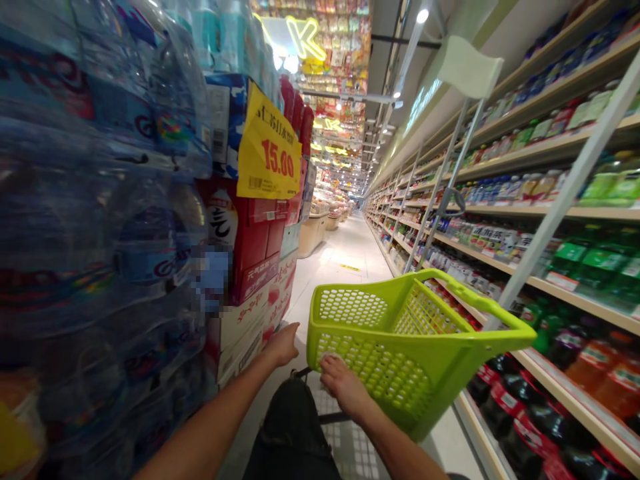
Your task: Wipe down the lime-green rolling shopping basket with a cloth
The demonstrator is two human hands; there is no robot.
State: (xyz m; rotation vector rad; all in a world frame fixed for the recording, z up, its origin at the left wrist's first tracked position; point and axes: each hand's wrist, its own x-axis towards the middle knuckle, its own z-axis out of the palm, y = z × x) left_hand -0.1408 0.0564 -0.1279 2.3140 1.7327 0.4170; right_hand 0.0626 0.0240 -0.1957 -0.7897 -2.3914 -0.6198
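A lime-green shopping cart (450, 347) with perforated plastic sides stands in the aisle, tilted in my view. My right hand (344, 381) is at its near lower side, with the fingers curled against the cart. Something small and whitish shows at those fingertips, too unclear to name. My left hand (284, 344) reaches forward between the stacked drink cartons (245, 320) and the cart's left end. It appears empty, with a finger stretched out, and its other fingers are partly hidden. My dark-clothed leg (295, 427) shows between my arms.
Shrink-wrapped water bottles (110, 233) are piled high close on the left. A yellow price sign (270, 150) reading 15.00 hangs on red cartons. Long drink shelves (555, 207) line the right side, with a white step ladder (445, 180) before them. The pale floor (345, 257) runs ahead.
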